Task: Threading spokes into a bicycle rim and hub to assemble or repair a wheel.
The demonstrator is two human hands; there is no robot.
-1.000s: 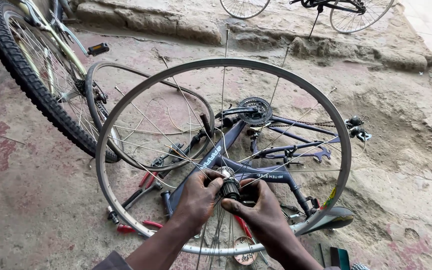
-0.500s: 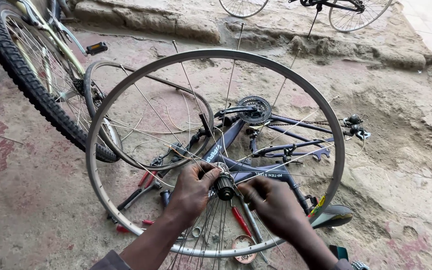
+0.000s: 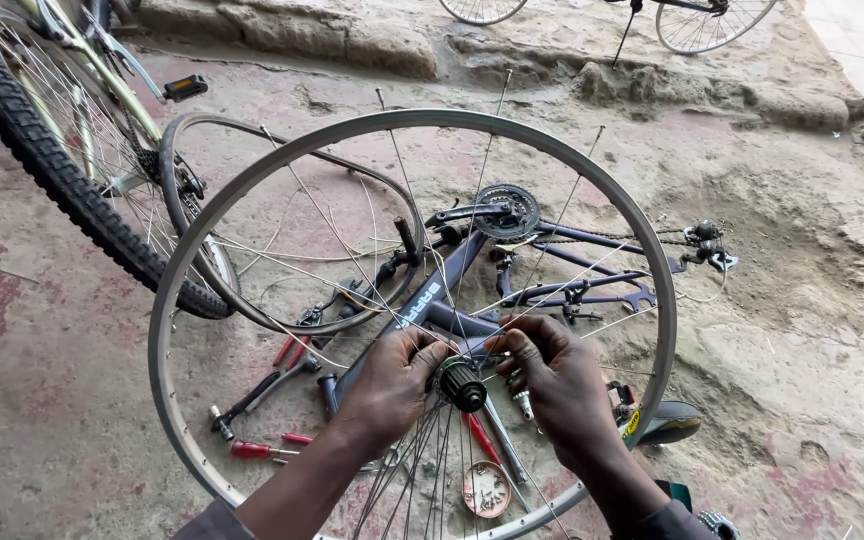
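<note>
A bare silver bicycle rim (image 3: 282, 160) stands tilted in front of me, with loose spokes (image 3: 392, 175) fanning out from a dark hub (image 3: 464, 385) at its middle. My left hand (image 3: 392, 385) grips the hub from the left. From the right, my right hand (image 3: 552, 385) pinches a spoke close to the hub. Several spokes poke past the rim at the top, unattached.
Behind the rim lies a dark bicycle frame (image 3: 452, 280) with crank and chainring (image 3: 507, 210), plus a second bare rim (image 3: 252, 215). Pliers and screwdrivers (image 3: 272, 380) and a small round tin (image 3: 485, 488) lie on the concrete. A bicycle with a black tyre (image 3: 42, 160) stands left.
The rim has shifted and tilted a little toward the left. My right hand has moved from the hub side onto a spoke; my left hand stays on the hub.
</note>
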